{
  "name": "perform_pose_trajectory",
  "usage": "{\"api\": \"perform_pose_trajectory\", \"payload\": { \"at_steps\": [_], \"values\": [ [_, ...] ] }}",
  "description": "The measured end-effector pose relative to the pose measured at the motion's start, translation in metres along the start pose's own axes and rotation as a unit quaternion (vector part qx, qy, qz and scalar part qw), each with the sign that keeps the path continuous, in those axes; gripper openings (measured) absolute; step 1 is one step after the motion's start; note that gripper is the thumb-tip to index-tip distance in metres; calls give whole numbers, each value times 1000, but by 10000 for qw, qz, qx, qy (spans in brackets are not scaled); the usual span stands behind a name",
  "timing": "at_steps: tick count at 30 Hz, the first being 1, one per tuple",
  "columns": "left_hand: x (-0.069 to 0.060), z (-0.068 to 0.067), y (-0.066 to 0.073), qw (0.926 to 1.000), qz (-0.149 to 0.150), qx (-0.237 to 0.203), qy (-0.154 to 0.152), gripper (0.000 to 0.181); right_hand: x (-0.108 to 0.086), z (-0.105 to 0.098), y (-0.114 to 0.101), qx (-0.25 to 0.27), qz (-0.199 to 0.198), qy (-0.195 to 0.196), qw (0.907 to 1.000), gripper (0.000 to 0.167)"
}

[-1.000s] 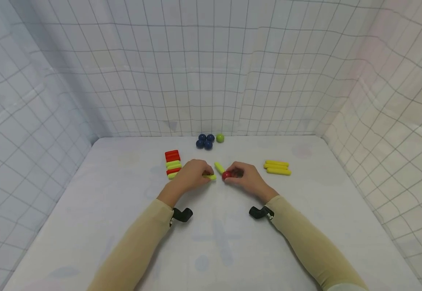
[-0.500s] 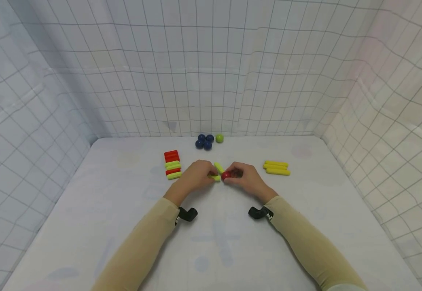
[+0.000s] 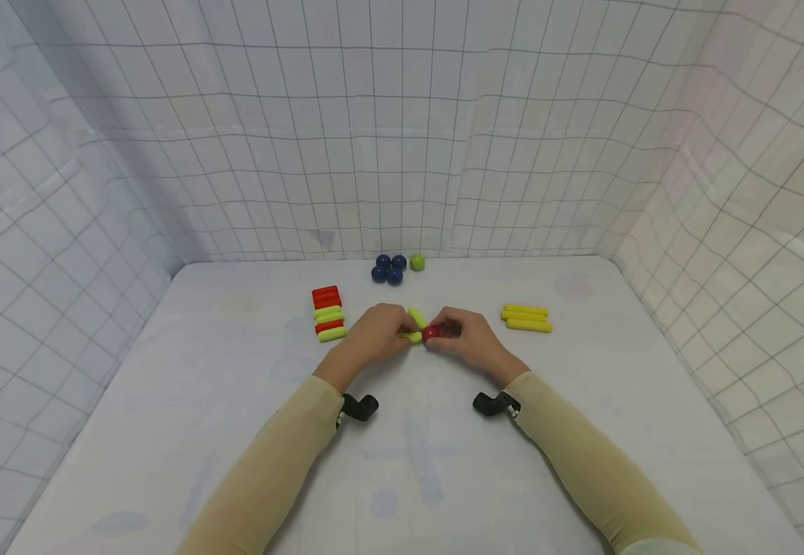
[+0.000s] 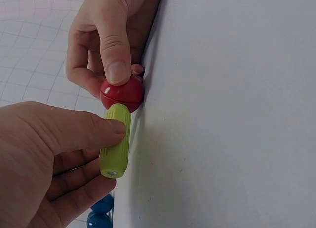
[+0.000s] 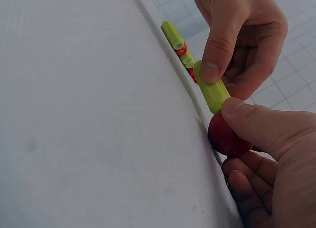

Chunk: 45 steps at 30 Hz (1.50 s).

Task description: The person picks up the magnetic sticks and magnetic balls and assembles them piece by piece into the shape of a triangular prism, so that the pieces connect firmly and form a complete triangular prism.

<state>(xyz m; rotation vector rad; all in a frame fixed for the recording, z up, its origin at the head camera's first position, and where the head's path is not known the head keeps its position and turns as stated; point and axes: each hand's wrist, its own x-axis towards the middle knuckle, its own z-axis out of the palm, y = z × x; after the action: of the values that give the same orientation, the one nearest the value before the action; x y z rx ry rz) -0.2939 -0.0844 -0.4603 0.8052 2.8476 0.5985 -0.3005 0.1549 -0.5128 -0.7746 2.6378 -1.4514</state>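
Observation:
My left hand [image 3: 378, 333] pinches a short ridged lime-green magnetic stick [image 4: 116, 149] between thumb and fingers; a small metal dot shows in its near end. The stick's other end meets a glossy red ball [image 4: 123, 94]. Thumb and fingertips of my right hand [image 3: 472, 337] hold that ball at the table, as the right wrist view also shows. A second lime-green stick [image 3: 417, 317] lies slanted just behind the ball in the head view; whether it touches the ball I cannot tell.
On the white table [image 3: 402, 478], red sticks [image 3: 326, 296] and lime-green sticks [image 3: 328, 314] lie stacked in a row at left. Several dark blue balls [image 3: 389, 268] and a green ball [image 3: 418, 262] sit at the back. Yellow sticks [image 3: 526, 317] lie at right. Gridded cloth walls [image 3: 402, 139] enclose the table.
My left hand has moved right with the lime-green stick, closing the gap to the red ball. The right hand has stayed on the ball in almost the same place.

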Motion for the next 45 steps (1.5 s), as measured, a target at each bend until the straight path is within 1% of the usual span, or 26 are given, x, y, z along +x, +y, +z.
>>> {"api": "perform_pose_trajectory", "payload": {
  "at_steps": [5, 14, 22, 26, 28, 30, 34, 37, 40, 42, 45],
  "values": [
    [1, 0, 0, 10000, 13, 59, 12, 22, 1, 0, 0, -25, -34, 3, 10000, 22],
    [0, 0, -1, 10000, -32, 12, -37, 22, 1, 1, -1, -73, -9, 3, 10000, 22],
    [-2, -2, 0, 10000, -58, -68, 27, 22, 2, 1, -1, -32, -85, 13, 10000, 20],
    [-5, -5, -3, 9999, -109, -93, 89, 25, 2, 1, 0, -22, -111, 15, 9999, 19],
    [-9, -10, -6, 9998, -105, -74, 151, 26, 3, 1, 0, -34, -96, 4, 9999, 19],
    [-14, -17, -10, 9996, -88, -83, 236, 27, 3, 2, 0, -47, -80, -1, 10000, 20],
    [-25, -38, -18, 9988, -86, -89, 474, 27, 4, 2, 0, -102, -72, -16, 9999, 20],
    [-34, -53, -27, 9973, -149, -76, 714, 26, 4, 1, 1, -136, -84, -18, 9999, 20],
    [-42, -64, -39, 9957, -254, -28, 893, 25, 3, 2, 1, -157, -88, -7, 9998, 21],
    [-46, -69, -46, 9951, -337, -31, 934, 25, 3, 2, 2, -165, -79, 22, 9998, 21],
    [-47, -77, -56, 9947, -493, -93, 896, 27, 2, 3, 1, -162, -67, 50, 9998, 21]
  ]
}}
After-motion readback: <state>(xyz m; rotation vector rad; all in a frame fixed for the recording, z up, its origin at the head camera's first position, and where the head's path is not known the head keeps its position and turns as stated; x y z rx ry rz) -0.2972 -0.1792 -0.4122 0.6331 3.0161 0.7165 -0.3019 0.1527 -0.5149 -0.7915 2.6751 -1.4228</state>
